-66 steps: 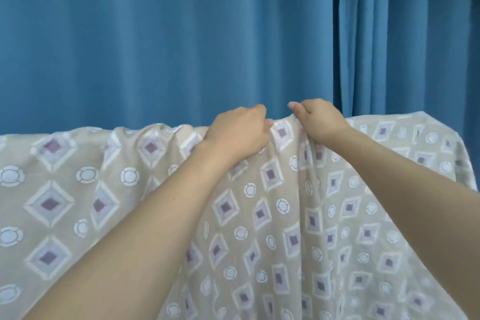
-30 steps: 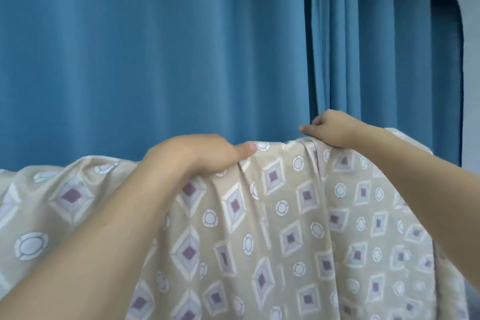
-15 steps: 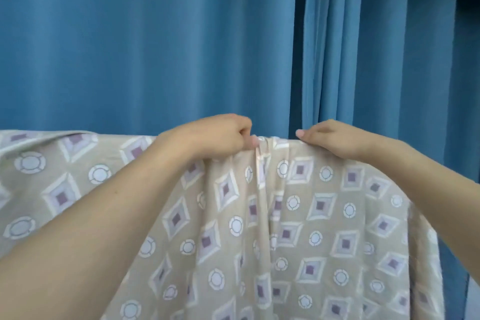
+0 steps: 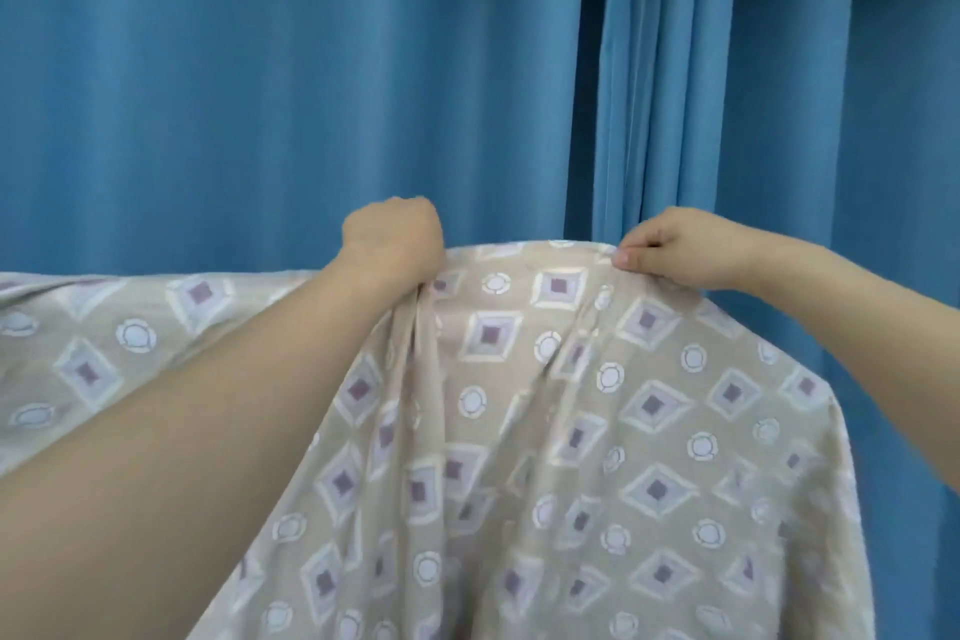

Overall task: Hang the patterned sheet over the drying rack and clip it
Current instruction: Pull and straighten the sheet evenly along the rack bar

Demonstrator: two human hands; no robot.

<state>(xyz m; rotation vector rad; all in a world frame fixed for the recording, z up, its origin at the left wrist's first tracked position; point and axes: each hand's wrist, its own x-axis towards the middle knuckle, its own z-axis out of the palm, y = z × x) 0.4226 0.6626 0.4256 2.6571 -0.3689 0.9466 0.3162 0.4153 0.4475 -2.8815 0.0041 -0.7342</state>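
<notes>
The patterned sheet point(image 4: 613, 411) is beige with purple diamonds and white circles. It hangs draped over a rail that it hides completely, so the drying rack cannot be seen. My left hand point(image 4: 392, 244) grips a bunched fold of the sheet at its top edge, fingers curled into the cloth. My right hand point(image 4: 675, 250) pinches the top edge further right, thumb in front and fingers curled behind. Between the two hands the top edge arches slightly upward. No clip shows.
Blue curtains point(image 4: 260, 83) hang close behind the sheet across the whole view, with a darker gap between two panels point(image 4: 584, 120). The sheet's right edge point(image 4: 852, 509) falls steeply down the right side.
My hands have moved apart along the top edge and lifted it a little. The left hand has bunched the cloth into a tighter fold below it.
</notes>
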